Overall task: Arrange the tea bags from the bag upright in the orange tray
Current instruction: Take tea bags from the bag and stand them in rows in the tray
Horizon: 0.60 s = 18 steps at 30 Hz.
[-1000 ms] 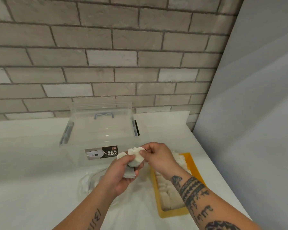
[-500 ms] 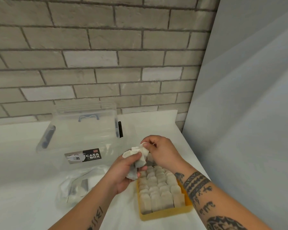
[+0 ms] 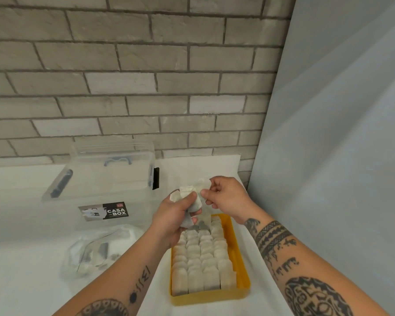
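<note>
The orange tray [image 3: 242,265] lies on the white table at lower centre, packed with rows of upright white tea bags [image 3: 201,261]. Above its far end my left hand [image 3: 176,215] is closed around a small bunch of tea bags [image 3: 188,195]. My right hand [image 3: 226,197] pinches the top bag of that bunch between thumb and fingers. The clear plastic bag [image 3: 98,249] with a few tea bags left inside lies crumpled on the table to the left of my left forearm.
A clear lidded storage box [image 3: 105,179] labelled "CASA BOX" stands behind the bag, against the brick wall [image 3: 132,83]. A plain grey wall [image 3: 340,156] closes the right side, close to the tray. The table's back right corner is just beyond my hands.
The view has shifted, so the tray now shows fully below my hands. Both hands stay together on the bunch; the right fingers have moved to the top bag.
</note>
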Available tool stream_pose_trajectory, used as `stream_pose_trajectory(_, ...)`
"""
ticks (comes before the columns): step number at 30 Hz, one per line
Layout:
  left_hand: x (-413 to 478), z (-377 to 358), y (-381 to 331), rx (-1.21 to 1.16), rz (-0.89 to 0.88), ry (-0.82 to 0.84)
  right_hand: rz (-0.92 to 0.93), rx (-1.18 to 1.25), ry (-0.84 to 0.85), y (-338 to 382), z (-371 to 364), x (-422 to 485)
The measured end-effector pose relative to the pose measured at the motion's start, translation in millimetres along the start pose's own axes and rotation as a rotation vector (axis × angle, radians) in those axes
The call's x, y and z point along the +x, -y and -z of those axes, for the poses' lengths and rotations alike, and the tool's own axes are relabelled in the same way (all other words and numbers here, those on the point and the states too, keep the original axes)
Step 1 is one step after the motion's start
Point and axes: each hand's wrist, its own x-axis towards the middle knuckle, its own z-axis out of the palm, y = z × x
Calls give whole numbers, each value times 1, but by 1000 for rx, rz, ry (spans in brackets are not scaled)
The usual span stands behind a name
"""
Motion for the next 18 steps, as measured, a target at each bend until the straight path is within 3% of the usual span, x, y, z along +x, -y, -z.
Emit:
stream_pose_trajectory(6,1,19,25,69,6,-94,-86,-142,-77,-45,12,0)
stream_pose_trajectory(11,-1,31,41,79,49,-163,-170,-368,0,-84,14,-4)
stream_pose_trajectory(18,2,33,52,92,63,-180,-176,-481,-7,-103,2,4)
